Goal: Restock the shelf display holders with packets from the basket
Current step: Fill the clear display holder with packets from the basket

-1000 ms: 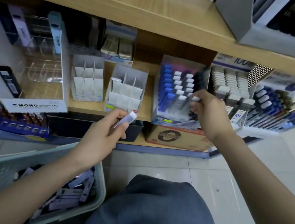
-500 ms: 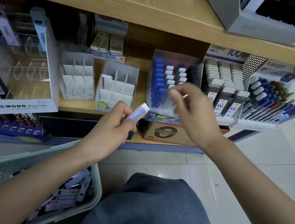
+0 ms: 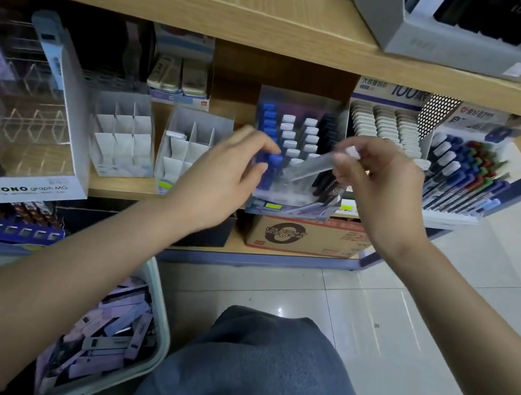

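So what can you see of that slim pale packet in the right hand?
The slim pale translucent packet is long and flat, seemingly plastic, with a white cap at its upper end. The right hand pinches it near that cap. It is tilted, its lower end down-left over the front slots of the clear display holder. Blur hides any print.

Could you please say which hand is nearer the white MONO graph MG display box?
Left. The left hand is right of the white MONO display box; the right hand, pinching a clear white-capped packet, is farther right.
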Available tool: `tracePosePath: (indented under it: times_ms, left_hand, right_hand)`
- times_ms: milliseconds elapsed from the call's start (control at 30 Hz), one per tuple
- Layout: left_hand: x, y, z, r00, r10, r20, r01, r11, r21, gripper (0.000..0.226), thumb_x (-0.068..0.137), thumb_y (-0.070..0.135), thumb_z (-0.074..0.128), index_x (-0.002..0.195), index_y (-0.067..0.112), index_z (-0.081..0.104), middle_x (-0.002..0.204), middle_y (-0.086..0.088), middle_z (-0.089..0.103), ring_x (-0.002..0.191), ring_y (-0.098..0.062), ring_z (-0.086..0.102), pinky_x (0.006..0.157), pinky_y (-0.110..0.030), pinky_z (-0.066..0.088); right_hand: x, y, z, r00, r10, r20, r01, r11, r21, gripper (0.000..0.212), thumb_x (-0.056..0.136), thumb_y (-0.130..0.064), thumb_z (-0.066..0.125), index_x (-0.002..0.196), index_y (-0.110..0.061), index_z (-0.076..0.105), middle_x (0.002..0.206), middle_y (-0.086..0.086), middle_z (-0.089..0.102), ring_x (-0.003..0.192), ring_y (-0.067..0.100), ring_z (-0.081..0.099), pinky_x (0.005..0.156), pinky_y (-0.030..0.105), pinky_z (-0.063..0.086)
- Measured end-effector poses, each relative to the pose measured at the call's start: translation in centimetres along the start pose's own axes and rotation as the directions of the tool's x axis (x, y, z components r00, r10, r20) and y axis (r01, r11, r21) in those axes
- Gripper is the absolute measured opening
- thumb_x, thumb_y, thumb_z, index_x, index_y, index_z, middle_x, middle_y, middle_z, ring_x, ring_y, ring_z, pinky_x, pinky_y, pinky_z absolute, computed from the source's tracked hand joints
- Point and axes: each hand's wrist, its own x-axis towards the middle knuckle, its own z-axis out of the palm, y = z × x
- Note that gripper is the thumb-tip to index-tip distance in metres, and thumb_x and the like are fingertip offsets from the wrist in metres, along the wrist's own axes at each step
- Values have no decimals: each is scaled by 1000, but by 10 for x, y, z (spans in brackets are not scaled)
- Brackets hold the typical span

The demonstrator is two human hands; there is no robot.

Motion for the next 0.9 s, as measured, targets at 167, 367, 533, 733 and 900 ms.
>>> tracePosePath:
  times_ms: [167,367,533,733,900]
  left_hand:
    - [23,-18,16,990,119,81,-133,974,185,33,93,9,52,125,13,53,132,-3,50,127,-15,41,104,-25,30]
    - [27,-29,19,987,137,85,-153,961,229,33,93,12,53,126,13,53,137,-3,48,131,-16,37,104,-27,32]
    - [29,-28,14,980,184,78,-197,951,237,29,94,19,52,123,15,54,128,-3,53,123,-17,45,94,-30,40]
    - [32,-31,17,978,207,37,-209,946,247,17,93,16,53,108,10,59,114,-6,59,109,-20,52,82,-37,49]
    - [32,-29,17,977,210,32,-211,944,253,16,93,16,52,106,10,58,112,-5,59,107,-18,52,81,-36,49]
  right_hand:
    - [5,10,16,974,-135,180,175,957,-231,11,90,-12,61,95,-10,70,93,8,59,76,22,59,76,26,45]
    - [13,7,25,935,-129,331,232,928,-293,18,91,-10,58,103,-5,70,101,6,57,86,20,55,79,25,40]
    - [21,5,26,889,-96,448,290,875,-389,19,93,-10,54,104,-6,69,108,12,58,93,28,58,84,35,44]
    - [19,9,37,914,-79,399,249,884,-395,17,90,-13,59,105,-6,59,99,13,63,89,32,59,79,40,46]
    - [13,13,38,918,-198,344,334,852,-402,17,91,-15,59,103,-4,55,97,13,61,82,35,60,69,40,48]
